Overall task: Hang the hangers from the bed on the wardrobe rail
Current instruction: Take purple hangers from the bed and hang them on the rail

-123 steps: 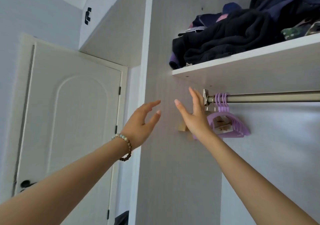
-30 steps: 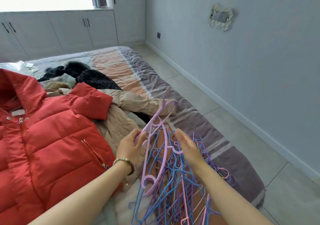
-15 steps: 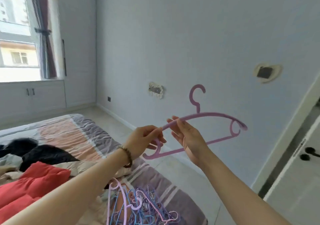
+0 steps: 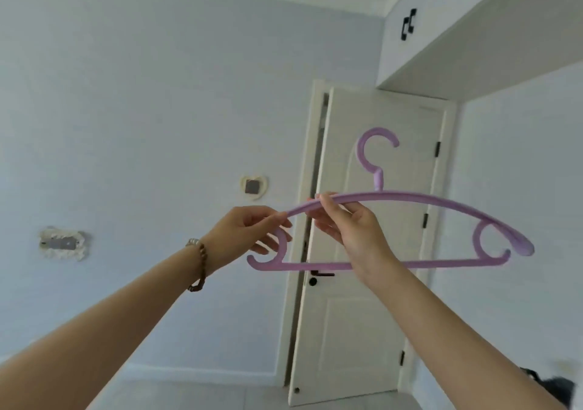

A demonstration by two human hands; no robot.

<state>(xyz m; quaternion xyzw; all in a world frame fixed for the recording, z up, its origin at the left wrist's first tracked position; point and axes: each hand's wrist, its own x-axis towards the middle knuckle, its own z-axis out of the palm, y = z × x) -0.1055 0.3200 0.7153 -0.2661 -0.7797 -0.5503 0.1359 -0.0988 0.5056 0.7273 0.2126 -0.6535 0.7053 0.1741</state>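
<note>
left hand (image 4: 249,236) pinches hanger (image 4: 410,196) end | right hand (image 4: 353,230) grips top bar | risk: off-centre holds let hook (image 4: 375,148) swing, missing rail

- Left forearm (image 4: 110,324): bare along all of its visible length, from the edge of the view to the wrist.
- Right forearm (image 4: 457,330): likewise bare, slim, tapering to a narrow wrist.
- Bracelet (image 4: 198,264) on the left wrist: one loose strand of small round beads, mostly dark brown and wood-like, with a few pale whitish beads at the end nearest the hand.
- Left hand (image 4: 249,233): bare, slender fingers; nails too blurred to describe.
- Right hand (image 4: 353,230): bare, slender fingers.
</note>
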